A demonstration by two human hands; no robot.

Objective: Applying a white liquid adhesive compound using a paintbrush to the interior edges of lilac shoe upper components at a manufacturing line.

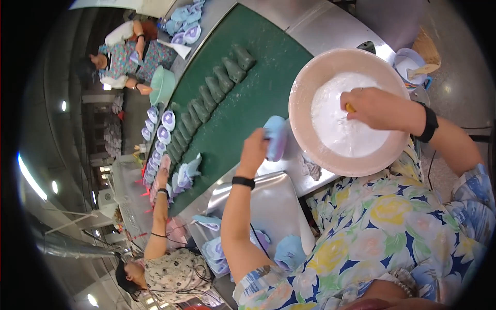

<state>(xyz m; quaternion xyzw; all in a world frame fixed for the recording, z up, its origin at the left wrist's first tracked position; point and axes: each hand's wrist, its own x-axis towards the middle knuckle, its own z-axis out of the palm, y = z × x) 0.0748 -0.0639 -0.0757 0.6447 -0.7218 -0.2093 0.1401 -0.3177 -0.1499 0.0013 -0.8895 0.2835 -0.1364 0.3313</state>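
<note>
My left hand is closed on a rounded light-blue and lilac piece, which looks like a soft shoe upper. It is held beside the wide pale-pink basin, over the edge of the green belt. Inside the basin lies white material; whether powder or liquid, I cannot tell. My right hand reaches into the basin with its fingers closed around a small yellow thing, mostly hidden by the hand. A metal tray sits below my left wrist, with more blue and lilac pieces nearby.
Dark shoe-last shapes stand in a row along the green belt. Blue-lilac pieces line its far edge. A co-worker has a mint basin; another person's arm reaches in. A white bucket stands right.
</note>
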